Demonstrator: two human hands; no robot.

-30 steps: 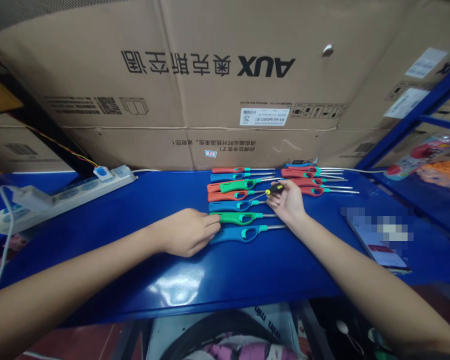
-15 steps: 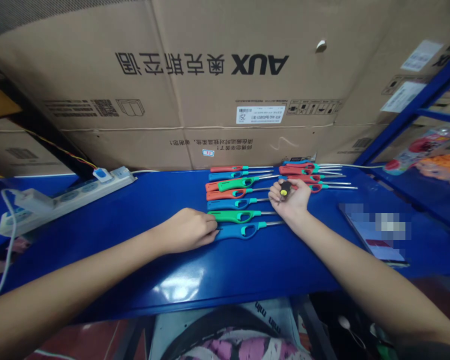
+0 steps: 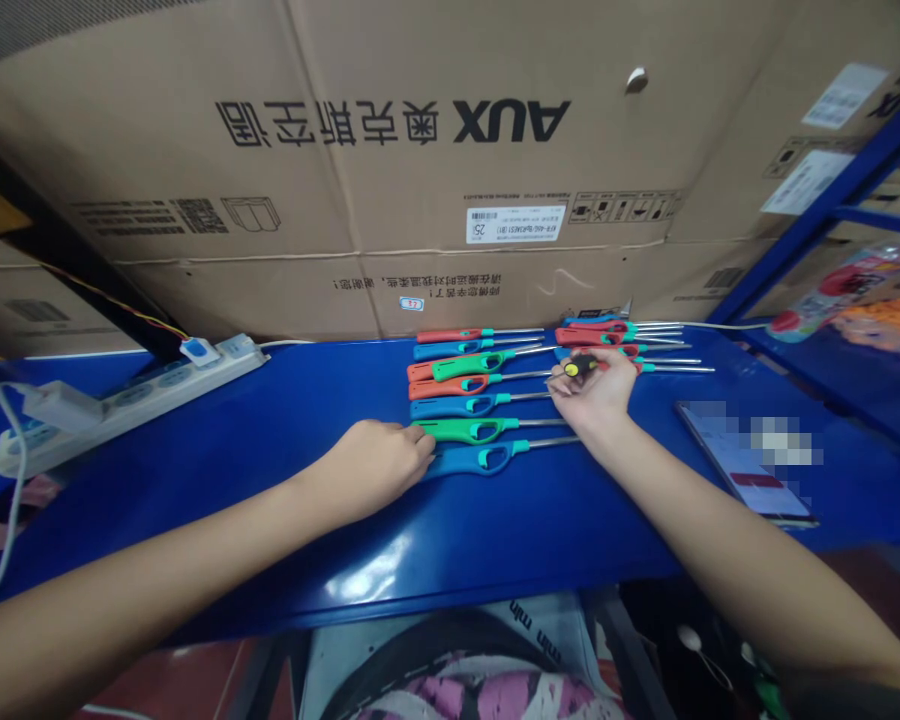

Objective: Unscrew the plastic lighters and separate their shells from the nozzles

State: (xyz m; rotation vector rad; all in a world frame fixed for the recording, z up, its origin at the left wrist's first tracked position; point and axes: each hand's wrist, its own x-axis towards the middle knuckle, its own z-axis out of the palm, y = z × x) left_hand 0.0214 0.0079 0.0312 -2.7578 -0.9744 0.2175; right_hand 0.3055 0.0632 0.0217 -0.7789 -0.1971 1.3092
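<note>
My left hand (image 3: 385,462) is closed around the handle end of the nearest blue gas lighter (image 3: 474,460), which lies on the blue table (image 3: 285,560). Just beyond it lies a green lighter (image 3: 457,430), close to my left fingertips. In my closed right hand (image 3: 596,395) is a small screwdriver (image 3: 579,368) with a black and yellow handle, its thin shaft pointing left. This hand hovers at the metal tubes of the left row and hides part of the second row. Farther back lie a blue lighter (image 3: 450,406) and an orange lighter (image 3: 446,386).
A second group of lighters, with a red lighter (image 3: 591,337) among them, lies at the back right. A phone-like device (image 3: 746,465) rests on the right. To the left is a white power strip (image 3: 142,400). Behind the table stands a large cardboard box (image 3: 390,200).
My right hand has shifted slightly right, and the screwdriver in it has turned so its shaft points left instead of down toward me. My left hand keeps its hold on the blue lighter.
</note>
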